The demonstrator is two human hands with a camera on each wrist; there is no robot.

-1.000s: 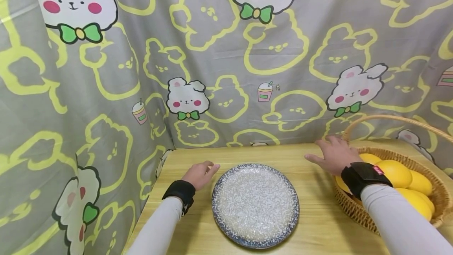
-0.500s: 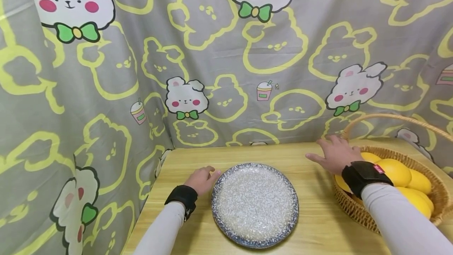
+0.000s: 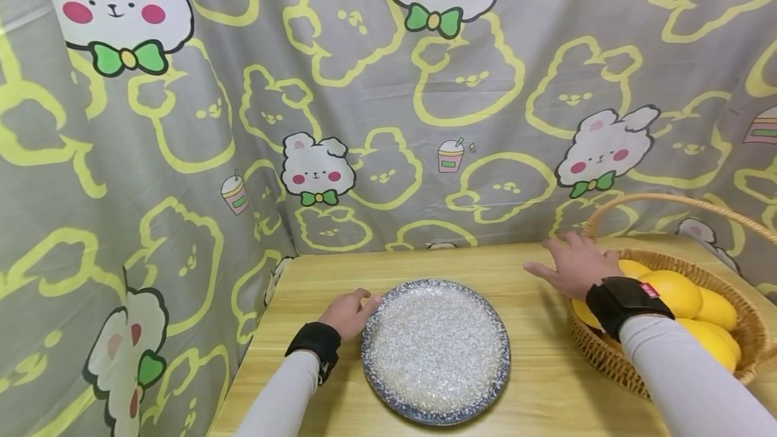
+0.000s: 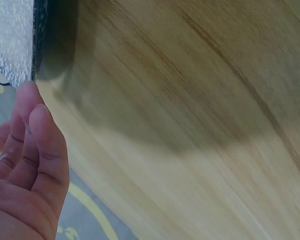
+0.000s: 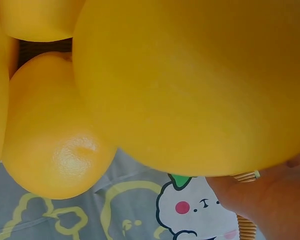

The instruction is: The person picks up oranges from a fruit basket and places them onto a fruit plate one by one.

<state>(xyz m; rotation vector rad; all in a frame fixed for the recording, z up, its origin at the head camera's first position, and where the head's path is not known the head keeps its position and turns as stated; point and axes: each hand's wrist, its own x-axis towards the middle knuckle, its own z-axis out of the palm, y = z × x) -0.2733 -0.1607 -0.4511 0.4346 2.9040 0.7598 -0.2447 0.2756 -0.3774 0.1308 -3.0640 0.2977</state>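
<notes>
My left hand [image 3: 348,315] is at the left edge of a round speckled plate [image 3: 437,353] with a dark blue rim, thumb tip at the rim. In the left wrist view, the fingertips of the loosely bent left hand [image 4: 37,145] meet the edge of the plate [image 4: 12,37]. My right hand [image 3: 577,265], fingers spread, is over the left rim of a handled wicker basket [image 3: 613,359]. Smooth yellow mango-like fruits [image 3: 676,294] fill the basket. Close up, these fruits [image 5: 190,85] hide most of the right hand [image 5: 270,200]; whether it touches one cannot be told.
Both the plate and the basket stand on a light wooden table [image 3: 328,396]. A grey curtain [image 3: 388,106] with cartoon rabbits hangs behind the table and along its left side. The basket's handle [image 3: 686,202] arches above the fruits.
My left hand has moved slightly right, and its thumb now reaches the plate's rim. My right hand stays at the basket, and the whole head view has shifted slightly.
</notes>
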